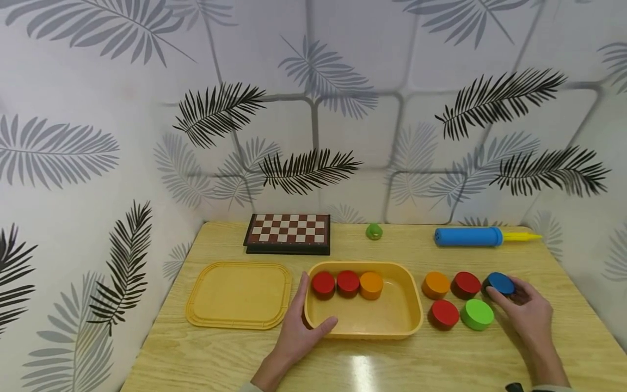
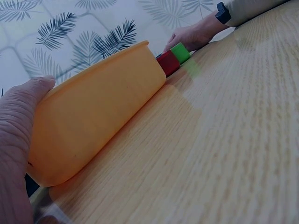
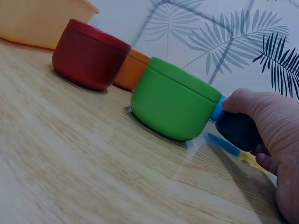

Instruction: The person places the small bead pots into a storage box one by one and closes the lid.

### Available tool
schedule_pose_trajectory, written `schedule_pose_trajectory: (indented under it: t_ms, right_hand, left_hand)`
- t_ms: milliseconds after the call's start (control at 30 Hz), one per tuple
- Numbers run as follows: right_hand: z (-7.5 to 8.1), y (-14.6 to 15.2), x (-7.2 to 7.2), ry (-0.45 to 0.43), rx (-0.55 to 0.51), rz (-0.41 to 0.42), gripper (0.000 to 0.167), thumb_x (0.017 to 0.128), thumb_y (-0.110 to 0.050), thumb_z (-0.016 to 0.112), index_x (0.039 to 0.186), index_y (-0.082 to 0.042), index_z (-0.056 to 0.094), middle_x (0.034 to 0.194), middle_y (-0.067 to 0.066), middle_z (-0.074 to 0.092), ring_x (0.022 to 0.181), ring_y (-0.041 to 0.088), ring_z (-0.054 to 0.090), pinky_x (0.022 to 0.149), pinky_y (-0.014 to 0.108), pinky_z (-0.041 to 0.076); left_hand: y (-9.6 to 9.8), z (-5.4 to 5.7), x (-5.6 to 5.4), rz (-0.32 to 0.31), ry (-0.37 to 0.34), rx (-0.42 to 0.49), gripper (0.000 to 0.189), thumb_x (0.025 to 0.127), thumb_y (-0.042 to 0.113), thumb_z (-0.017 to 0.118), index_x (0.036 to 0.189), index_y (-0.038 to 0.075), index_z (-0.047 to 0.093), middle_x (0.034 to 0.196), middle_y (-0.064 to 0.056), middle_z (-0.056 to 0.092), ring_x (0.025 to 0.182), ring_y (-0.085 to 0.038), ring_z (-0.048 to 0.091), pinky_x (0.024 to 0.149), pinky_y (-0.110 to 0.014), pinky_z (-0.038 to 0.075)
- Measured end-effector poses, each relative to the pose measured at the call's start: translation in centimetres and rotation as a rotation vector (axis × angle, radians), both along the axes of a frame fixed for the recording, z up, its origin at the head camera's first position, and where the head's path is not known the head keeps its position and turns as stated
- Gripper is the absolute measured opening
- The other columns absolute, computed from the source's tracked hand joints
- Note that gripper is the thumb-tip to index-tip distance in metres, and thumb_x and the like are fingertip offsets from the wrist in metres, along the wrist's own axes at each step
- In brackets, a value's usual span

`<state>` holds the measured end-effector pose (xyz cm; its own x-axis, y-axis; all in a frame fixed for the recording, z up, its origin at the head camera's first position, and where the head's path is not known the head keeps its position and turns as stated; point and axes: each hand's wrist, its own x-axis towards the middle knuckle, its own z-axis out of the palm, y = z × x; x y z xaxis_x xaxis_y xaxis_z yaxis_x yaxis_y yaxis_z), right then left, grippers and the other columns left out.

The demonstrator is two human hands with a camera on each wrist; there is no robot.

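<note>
My left hand [image 1: 297, 337] grips the near left corner of a yellow-orange plastic bin [image 1: 364, 328], with the thumb over its front rim and the fingers along its left wall. Inside the bin, in a row at the back, are two red tubs [image 1: 324, 285] and an orange tub [image 1: 371, 285]. At the right, my right hand [image 1: 531, 310] pinches a squat round blue tub [image 1: 501, 283] between thumb and fingers. Beside it stand a dark red tub [image 1: 466, 285], a green tub [image 3: 175, 100], an orange tub [image 1: 436, 285] and a brighter red tub [image 1: 443, 314].
A yellow lid [image 1: 238, 294] lies left of the bin. Along the back sit a chessboard box [image 1: 288, 234], a small green duck figure [image 1: 374, 231] and a blue hand pump [image 1: 467, 237] with a yellow nozzle. Patterned walls border the wooden table [image 1: 401, 365].
</note>
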<state>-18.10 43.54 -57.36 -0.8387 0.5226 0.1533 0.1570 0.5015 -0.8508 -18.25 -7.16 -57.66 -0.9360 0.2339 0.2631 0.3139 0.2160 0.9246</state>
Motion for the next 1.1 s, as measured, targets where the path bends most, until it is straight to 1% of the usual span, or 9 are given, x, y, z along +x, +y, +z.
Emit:
schedule_pose_trajectory:
  t_ms: [167,300,367,567,633,700,833,967,1100]
  right_hand:
    - [0.1,-0.2,-0.1,0.007,-0.023,-0.023,0.069,0.087,-0.032,0.087,0.140,0.004,0.061,0.092,-0.031,0.053,0.082,-0.012,0.055,0.070,0.001,0.045]
    - [0.6,-0.4,-0.1,0.006,-0.048,-0.015,0.071,0.088,-0.032,0.087,0.142,0.004,0.059,0.094,-0.030,0.054,0.084,-0.011,0.056,0.072,0.001,0.046]
    - [1.0,-0.6,-0.1,0.006,-0.061,-0.007,0.072,0.088,-0.032,0.086,0.143,0.004,0.058,0.095,-0.029,0.054,0.086,-0.010,0.056,0.073,0.001,0.047]
    - [2.6,-1.0,0.3,0.019,-0.036,0.010,0.073,0.088,-0.034,0.087,0.144,0.003,0.059,0.096,-0.032,0.056,0.089,-0.012,0.055,0.074,0.003,0.045]
    - [3.1,-1.2,0.5,0.032,-0.022,0.016,0.072,0.087,-0.033,0.087,0.144,0.002,0.060,0.095,-0.033,0.057,0.088,-0.013,0.056,0.074,0.003,0.044]
    - [3.7,-1.4,0.5,0.051,-0.008,0.025,0.070,0.086,-0.032,0.088,0.142,0.001,0.061,0.095,-0.034,0.058,0.088,-0.014,0.057,0.074,0.003,0.044]
    - [5.0,-2.0,0.5,0.063,0.004,0.074,0.069,0.086,-0.031,0.088,0.142,0.001,0.062,0.097,-0.034,0.060,0.089,-0.016,0.058,0.075,0.002,0.045]
    - [6.1,-3.2,0.6,0.044,0.019,0.146,0.069,0.088,-0.033,0.087,0.142,0.001,0.061,0.099,-0.033,0.060,0.091,-0.015,0.058,0.076,0.003,0.045]
    - [6.8,-5.0,0.7,0.059,0.052,0.220,0.065,0.089,-0.032,0.086,0.140,0.001,0.062,0.102,-0.031,0.061,0.093,-0.014,0.059,0.079,0.004,0.047]
  left_hand:
    - [0.0,0.1,0.1,0.001,-0.009,-0.008,0.112,0.087,0.035,0.085,0.169,0.029,0.009,0.176,-0.006,0.013,0.159,-0.019,0.015,0.124,-0.024,0.018]
    - [0.0,0.1,0.1,0.005,-0.014,-0.015,0.112,0.087,0.036,0.086,0.169,0.030,0.009,0.176,-0.006,0.013,0.159,-0.016,0.015,0.125,-0.024,0.018]
    - [0.0,0.1,0.1,0.004,-0.013,-0.012,0.112,0.087,0.036,0.086,0.169,0.030,0.009,0.176,-0.003,0.012,0.159,-0.016,0.015,0.125,-0.024,0.017]
    - [0.0,0.2,0.1,0.007,-0.015,-0.011,0.112,0.087,0.036,0.086,0.169,0.031,0.009,0.174,0.008,0.011,0.159,-0.016,0.015,0.125,-0.024,0.017]
    - [0.0,0.2,0.2,0.009,-0.016,-0.015,0.112,0.087,0.036,0.086,0.169,0.031,0.009,0.175,0.007,0.012,0.159,-0.016,0.015,0.125,-0.024,0.018]
    - [0.0,0.2,0.2,0.008,-0.016,-0.015,0.112,0.087,0.036,0.086,0.169,0.031,0.009,0.175,0.003,0.012,0.159,-0.017,0.016,0.124,-0.025,0.019]
    - [0.0,0.2,0.1,0.007,-0.010,-0.008,0.112,0.087,0.035,0.086,0.170,0.027,0.011,0.176,-0.006,0.013,0.159,-0.019,0.016,0.124,-0.025,0.021]
    - [0.0,0.1,0.0,0.009,-0.008,-0.009,0.113,0.086,0.036,0.087,0.170,0.023,0.011,0.176,-0.006,0.013,0.159,-0.018,0.017,0.124,-0.025,0.020]
    - [0.1,0.0,0.0,0.011,-0.008,-0.018,0.113,0.086,0.037,0.086,0.169,0.027,0.011,0.176,-0.006,0.013,0.159,-0.017,0.016,0.124,-0.024,0.019]
